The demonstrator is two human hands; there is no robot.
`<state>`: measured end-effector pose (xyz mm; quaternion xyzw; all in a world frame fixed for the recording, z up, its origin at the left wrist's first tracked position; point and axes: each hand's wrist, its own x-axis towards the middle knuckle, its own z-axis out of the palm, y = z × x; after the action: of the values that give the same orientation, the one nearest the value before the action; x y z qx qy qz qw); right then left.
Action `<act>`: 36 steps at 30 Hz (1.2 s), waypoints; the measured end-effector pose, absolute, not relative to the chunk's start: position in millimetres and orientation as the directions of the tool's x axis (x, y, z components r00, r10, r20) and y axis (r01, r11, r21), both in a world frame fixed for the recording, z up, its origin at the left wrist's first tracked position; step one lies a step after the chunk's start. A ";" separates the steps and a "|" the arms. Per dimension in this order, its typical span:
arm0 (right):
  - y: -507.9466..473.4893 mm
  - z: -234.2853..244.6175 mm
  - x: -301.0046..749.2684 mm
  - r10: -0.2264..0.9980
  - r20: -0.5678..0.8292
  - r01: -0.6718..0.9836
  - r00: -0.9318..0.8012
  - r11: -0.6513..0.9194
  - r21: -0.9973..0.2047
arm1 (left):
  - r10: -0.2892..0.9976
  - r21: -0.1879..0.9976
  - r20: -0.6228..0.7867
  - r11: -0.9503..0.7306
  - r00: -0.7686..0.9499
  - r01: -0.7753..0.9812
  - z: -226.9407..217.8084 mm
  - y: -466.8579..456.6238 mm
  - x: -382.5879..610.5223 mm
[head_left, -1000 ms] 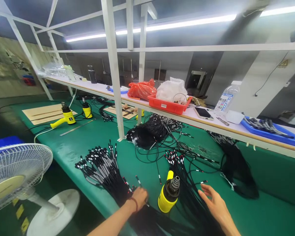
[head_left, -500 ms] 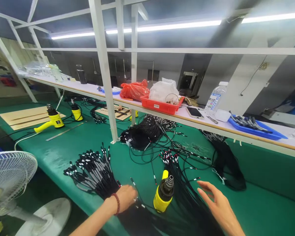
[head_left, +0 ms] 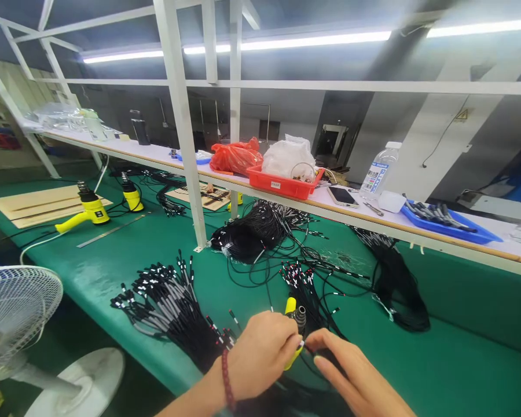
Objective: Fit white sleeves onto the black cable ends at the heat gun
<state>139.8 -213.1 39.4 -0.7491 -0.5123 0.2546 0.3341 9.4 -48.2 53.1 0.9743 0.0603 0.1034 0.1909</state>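
Observation:
My left hand (head_left: 260, 353) and my right hand (head_left: 351, 376) meet low in the middle, in front of a yellow heat gun (head_left: 296, 315) standing on the green bench (head_left: 125, 255). The fingers of both hands pinch together on a thin black cable with a white tip (head_left: 301, 346). A fanned bundle of black cables with white-marked ends (head_left: 169, 304) lies just left of my left hand. A second bunch with red and white tips (head_left: 301, 278) spreads behind the heat gun. The gun's body is mostly hidden by my left hand.
A coil of black cables (head_left: 252, 234) lies by the white frame post (head_left: 184, 133). Two more yellow heat guns (head_left: 87, 211) stand at the far left. The shelf holds a red tray (head_left: 286, 184), a phone (head_left: 342, 197), a bottle (head_left: 377, 171) and a blue tray (head_left: 451, 223). A fan (head_left: 13, 313) stands at left.
My left hand left the fanned bundle and moved right; my right hand, open before, moved left and closed. Both now pinch a cable in front of the heat gun.

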 end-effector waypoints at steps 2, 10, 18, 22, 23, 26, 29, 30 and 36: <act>-207.8 40.9 139.3 0.943 -0.044 0.583 0.329 -0.240 -0.777 | 0.159 0.429 0.175 -0.901 0.972 0.070 54.1 -49.1 10.2; -195.6 46.2 152.5 0.918 0.015 0.574 0.396 -0.234 -0.785 | 0.185 0.385 0.061 -0.911 0.981 0.148 68.7 -45.0 7.1; -186.5 49.7 161.7 0.881 0.049 0.588 0.470 -0.272 -0.761 | 0.280 0.440 0.133 -0.876 0.951 0.196 58.2 -33.0 18.7; -180.3 46.5 165.2 0.862 0.087 0.615 0.499 -0.281 -0.737 | 0.323 0.507 0.152 -0.837 0.934 0.207 46.8 -27.0 31.2; -178.8 45.4 166.3 0.854 0.097 0.618 0.511 -0.286 -0.732 | 0.334 0.527 0.151 -0.824 0.931 0.210 44.8 -25.9 34.1; -173.6 42.1 170.0 0.836 0.128 0.628 0.533 -0.289 -0.723 | 0.382 0.582 0.147 -0.779 0.913 0.232 40.4 -23.4 40.6; -168.6 39.6 173.5 0.833 0.144 0.642 0.534 -0.289 -0.711 | 0.420 0.626 0.144 -0.740 0.896 0.246 36.1 -21.7 44.4; -167.2 39.0 174.4 0.831 0.146 0.644 0.536 -0.291 -0.708 | 0.427 0.635 0.143 -0.732 0.893 0.248 34.4 -21.1 45.3; -162.5 35.3 177.2 0.824 0.155 0.646 0.545 -0.295 -0.704 | 0.446 0.652 0.169 -0.719 0.879 0.239 24.4 -18.8 49.0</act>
<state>177.2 -162.5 35.3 -0.7958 -0.4619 0.1194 0.3730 49.0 -18.8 24.4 0.9133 0.1876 0.1593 0.3245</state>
